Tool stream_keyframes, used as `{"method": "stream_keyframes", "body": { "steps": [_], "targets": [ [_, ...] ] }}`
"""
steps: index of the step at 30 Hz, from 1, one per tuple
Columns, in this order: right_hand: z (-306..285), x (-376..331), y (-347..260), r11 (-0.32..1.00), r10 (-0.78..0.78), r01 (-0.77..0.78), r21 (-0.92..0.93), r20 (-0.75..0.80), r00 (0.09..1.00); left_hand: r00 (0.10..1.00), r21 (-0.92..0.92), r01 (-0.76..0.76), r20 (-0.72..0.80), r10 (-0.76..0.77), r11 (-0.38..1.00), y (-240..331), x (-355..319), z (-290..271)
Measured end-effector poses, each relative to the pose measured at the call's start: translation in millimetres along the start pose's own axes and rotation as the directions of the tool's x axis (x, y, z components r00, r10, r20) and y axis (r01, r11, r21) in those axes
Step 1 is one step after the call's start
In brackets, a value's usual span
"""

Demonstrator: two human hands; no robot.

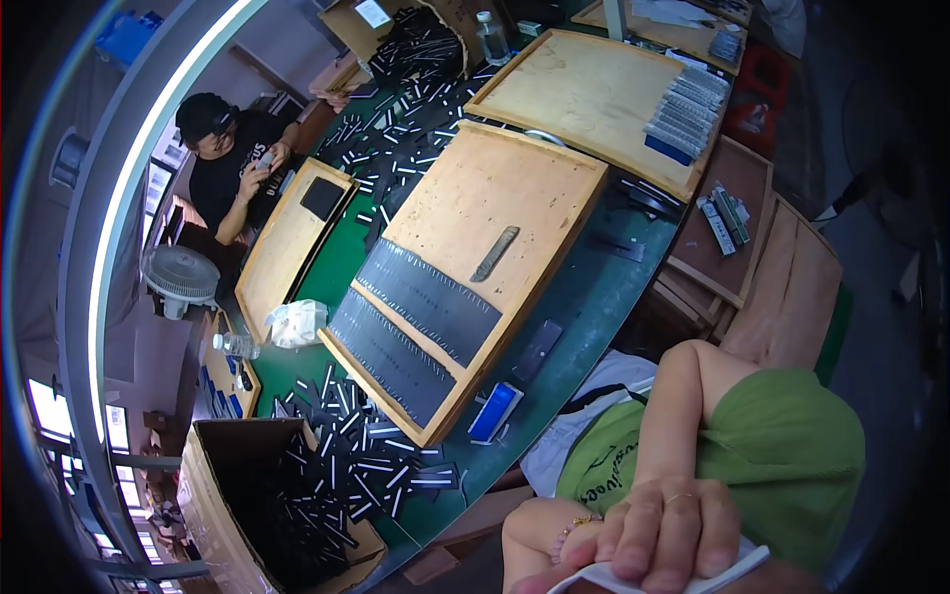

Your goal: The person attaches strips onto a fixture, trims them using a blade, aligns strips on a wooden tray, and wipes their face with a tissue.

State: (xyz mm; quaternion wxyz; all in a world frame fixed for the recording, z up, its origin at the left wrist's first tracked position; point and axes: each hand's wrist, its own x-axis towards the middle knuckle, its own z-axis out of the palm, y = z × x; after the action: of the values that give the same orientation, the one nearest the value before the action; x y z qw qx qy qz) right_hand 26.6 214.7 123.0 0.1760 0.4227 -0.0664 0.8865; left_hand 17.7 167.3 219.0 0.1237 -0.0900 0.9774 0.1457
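Observation:
Close to the camera at the lower right, my right hand (673, 530), with a ring on one finger, has its fingers bent over a white thin-edged thing (727, 576). What this is cannot be made out. My left hand (569, 572) is below a beaded bracelet, at the lower edge; its fingers are mostly hidden. Both hands are away from the table. In front of me a tilted wooden tray (524, 183) holds two rows of dark flat strips (426, 302) and a narrow grey-brown bar (495, 254).
A blue-and-white box (495, 412) lies by the tray. Loose black-and-white strips (346, 436) spill near a cardboard box (233, 495). Across the green table (341, 267), a person in black (233, 163) handles a small object. Another tray (564, 79) holds stacked clear pieces (688, 109).

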Motion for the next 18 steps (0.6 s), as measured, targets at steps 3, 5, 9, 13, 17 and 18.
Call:
{"method": "stream_keyframes", "body": {
  "steps": [3,5,9,13,17,18],
  "targets": [
    [-4,-16,-4,0.988,-0.041,0.058,-0.141,0.119,0.992,1.000,0.067,0.016,-0.014,-0.015,0.998,4,-2,4],
    [1,-15,-5,0.992,-0.036,0.037,-0.121,0.014,0.999,0.999,0.110,0.029,-0.024,-0.027,0.994,7,0,7],
    [-6,-21,-5,0.985,-0.066,0.066,-0.159,0.001,0.998,0.998,0.197,0.054,-0.049,-0.045,0.979,14,3,10],
    [-27,0,-3,0.998,-0.005,-0.002,0.066,0.107,0.994,0.993,0.267,0.088,-0.098,-0.064,0.960,19,7,13],
    [-5,15,18,0.963,-0.022,0.057,0.265,-0.130,0.991,0.989,0.323,0.115,-0.131,-0.076,0.940,25,15,17],
    [-3,15,20,0.969,-0.094,0.142,0.204,-0.228,0.969,0.987,0.336,0.121,-0.137,-0.078,0.934,26,18,17]
  ]
}}
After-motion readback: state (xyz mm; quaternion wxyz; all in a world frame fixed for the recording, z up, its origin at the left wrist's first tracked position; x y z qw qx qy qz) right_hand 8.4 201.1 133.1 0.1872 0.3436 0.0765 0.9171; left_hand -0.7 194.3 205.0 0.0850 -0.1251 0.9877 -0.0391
